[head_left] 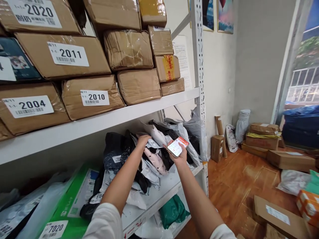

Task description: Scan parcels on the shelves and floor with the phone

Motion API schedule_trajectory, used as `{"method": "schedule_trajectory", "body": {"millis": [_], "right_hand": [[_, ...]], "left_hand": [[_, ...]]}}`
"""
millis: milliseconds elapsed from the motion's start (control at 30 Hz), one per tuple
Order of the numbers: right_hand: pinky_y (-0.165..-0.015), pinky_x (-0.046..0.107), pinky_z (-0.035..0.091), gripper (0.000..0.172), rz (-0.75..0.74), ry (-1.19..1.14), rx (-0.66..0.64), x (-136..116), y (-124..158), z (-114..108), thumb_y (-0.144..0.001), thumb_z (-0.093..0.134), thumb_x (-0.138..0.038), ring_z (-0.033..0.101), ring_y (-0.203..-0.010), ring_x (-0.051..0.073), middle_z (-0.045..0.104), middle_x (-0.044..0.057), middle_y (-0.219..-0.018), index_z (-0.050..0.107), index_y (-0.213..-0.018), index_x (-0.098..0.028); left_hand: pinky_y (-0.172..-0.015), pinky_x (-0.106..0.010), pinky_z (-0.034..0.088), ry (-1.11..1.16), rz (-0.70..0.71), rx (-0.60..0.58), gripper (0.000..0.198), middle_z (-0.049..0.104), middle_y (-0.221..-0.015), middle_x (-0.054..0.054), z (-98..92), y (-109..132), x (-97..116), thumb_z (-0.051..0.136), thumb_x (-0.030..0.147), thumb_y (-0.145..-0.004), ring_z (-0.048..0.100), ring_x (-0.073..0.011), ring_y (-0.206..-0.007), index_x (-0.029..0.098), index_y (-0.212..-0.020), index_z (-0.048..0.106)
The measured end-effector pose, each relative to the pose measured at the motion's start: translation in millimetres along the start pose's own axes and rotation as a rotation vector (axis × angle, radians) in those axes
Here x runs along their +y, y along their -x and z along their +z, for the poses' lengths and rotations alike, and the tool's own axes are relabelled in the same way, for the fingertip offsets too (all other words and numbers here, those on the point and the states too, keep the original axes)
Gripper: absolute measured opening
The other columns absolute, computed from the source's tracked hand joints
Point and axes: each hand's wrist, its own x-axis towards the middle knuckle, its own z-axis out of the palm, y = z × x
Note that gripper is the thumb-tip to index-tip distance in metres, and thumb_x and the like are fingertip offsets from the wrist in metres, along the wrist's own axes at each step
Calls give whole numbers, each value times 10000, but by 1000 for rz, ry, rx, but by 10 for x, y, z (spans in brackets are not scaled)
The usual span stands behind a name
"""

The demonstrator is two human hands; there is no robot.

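Observation:
My right hand [179, 155] holds a smartphone [177, 146] with a lit screen, raised in front of the lower shelf. My left hand [144, 139] reaches into a pile of soft mailer bags [159, 156] on that shelf, its fingers curled down among black, white and pink packages, so what they grip is hidden. The bags carry small printed number labels. Above them, a white metal shelf board [139, 111] bears taped cardboard boxes with labels 2010 [94, 98], 2011 [68, 54], 2004 [28, 106] and 2020 [35, 12].
A green box labelled 7020 [67, 212] lies at lower left. A white perforated shelf upright [199, 66] stands at right. Cardboard boxes [264, 139] and parcels lie on the wooden floor [231, 186] along the wall and at lower right. A green bag [173, 210] sits under the shelf.

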Motion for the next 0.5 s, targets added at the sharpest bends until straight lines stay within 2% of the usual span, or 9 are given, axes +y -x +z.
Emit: {"method": "schedule_trajectory", "body": {"millis": [67, 133, 233, 333, 433, 500], "right_hand": [[-959, 532, 483, 276, 24, 40, -3, -31, 6, -6, -693, 637, -250, 670, -834, 234, 690, 57, -899, 580, -957, -194], [-942, 536, 492, 284, 45, 79, -2, -20, 33, -24, -695, 645, -257, 671, -830, 237, 693, 56, -896, 578, -963, -193], [-906, 461, 524, 286, 70, 144, -2, 51, 170, -72, -705, 644, -265, 674, -844, 223, 699, 49, -884, 583, -973, -188], [-819, 398, 553, 313, 137, 268, -18, 81, 470, -142, -718, 667, -266, 682, -868, 233, 707, 92, -935, 602, -1004, -157], [-761, 397, 554, 386, 203, 449, -70, 19, 880, -208, -716, 716, -272, 689, -834, 250, 702, 145, -1038, 614, -1058, -124], [-717, 393, 547, 466, 211, 588, -119, -15, 1144, -219, -691, 759, -239, 688, -767, 253, 723, 123, -967, 610, -1118, -129]], "left_hand": [[-692, -289, 489, 15, 48, -5, 304, 654, -752, -11, -136, 132, -4, 567, 426, -874, 622, -163, -733, 137, -837, 655], [-675, -273, 465, 18, 82, -33, 325, 658, -732, -9, -200, 309, -94, 565, 458, -842, 622, -185, -761, 154, -790, 665], [-664, -268, 452, 0, 79, -97, 322, 650, -674, -5, -137, 552, -290, 614, 487, -775, 616, -206, -772, 175, -717, 668], [-675, -282, 463, -9, 53, -147, 320, 642, -638, -7, -16, 656, -416, 630, 495, -750, 618, -221, -772, 184, -684, 665], [-715, -307, 482, 9, 40, -190, 341, 674, -702, -34, 24, 658, -424, 593, 502, -778, 632, -233, -807, 176, -749, 687], [-754, -316, 491, 34, 36, -230, 372, 702, -790, -61, 7, 672, -391, 537, 491, -818, 643, -228, -841, 160, -847, 704]]}}
